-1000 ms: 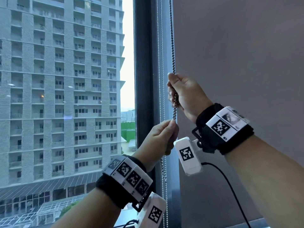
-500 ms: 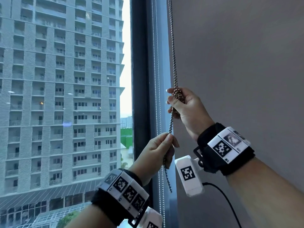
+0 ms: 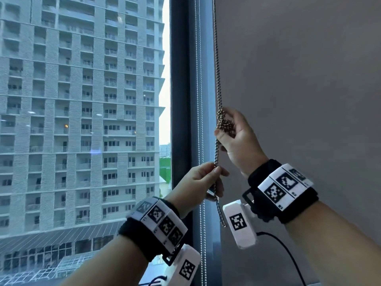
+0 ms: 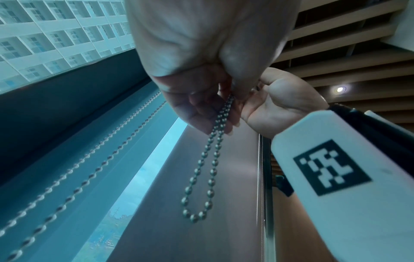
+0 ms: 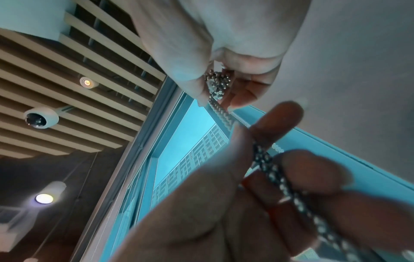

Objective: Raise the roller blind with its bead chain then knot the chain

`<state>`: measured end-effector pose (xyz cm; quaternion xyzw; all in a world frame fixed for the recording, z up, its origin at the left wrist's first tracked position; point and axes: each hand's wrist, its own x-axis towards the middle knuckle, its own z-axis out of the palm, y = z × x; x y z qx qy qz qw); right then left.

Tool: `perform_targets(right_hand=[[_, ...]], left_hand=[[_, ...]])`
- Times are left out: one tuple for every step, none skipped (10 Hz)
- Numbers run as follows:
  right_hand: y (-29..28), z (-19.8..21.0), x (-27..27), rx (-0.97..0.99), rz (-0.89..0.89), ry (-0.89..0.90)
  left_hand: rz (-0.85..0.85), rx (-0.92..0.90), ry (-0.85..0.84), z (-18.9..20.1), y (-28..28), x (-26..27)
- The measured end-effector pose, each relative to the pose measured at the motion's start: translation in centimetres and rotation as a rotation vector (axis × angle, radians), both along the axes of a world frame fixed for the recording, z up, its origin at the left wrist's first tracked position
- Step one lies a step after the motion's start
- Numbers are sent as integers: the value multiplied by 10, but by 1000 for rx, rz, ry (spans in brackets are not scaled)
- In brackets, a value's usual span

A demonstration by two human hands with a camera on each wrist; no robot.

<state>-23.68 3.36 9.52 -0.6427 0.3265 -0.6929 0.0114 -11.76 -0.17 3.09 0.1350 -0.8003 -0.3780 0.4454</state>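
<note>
Beyond the glass at the left of the frame stands a tall apartment block; the grey roller blind [image 3: 299, 79] fills the right side, and the bead chain [image 3: 216, 58] hangs down its left edge, beside the dark window frame [image 3: 179, 79]. At centre right the right hand [image 3: 237, 139] has its fingers curled round a bunched clump of beads, seemingly the forming knot. Just below, the left hand [image 3: 198, 182] pinches the doubled strands, whose looped end dangles beneath it. To finish well, I would keep the upper grip firm so the clump cannot slide, then draw the lower strands straight down, evenly, until the beads lock, avoiding jerks on the mechanism above.
</note>
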Motion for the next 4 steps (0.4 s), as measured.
perform_targets(right_hand=[[6, -7, -1, -7, -29, 58], [9, -13, -2, -7, -110, 117], [10, -19, 0, -3, -173, 127], [12, -27, -1, 6, -277, 151]], left_hand=[[59, -5, -6, 2, 0, 0], [142, -41, -40, 5, 1, 2], [274, -169, -101, 11, 3, 11], [399, -269, -165, 15, 5, 29]])
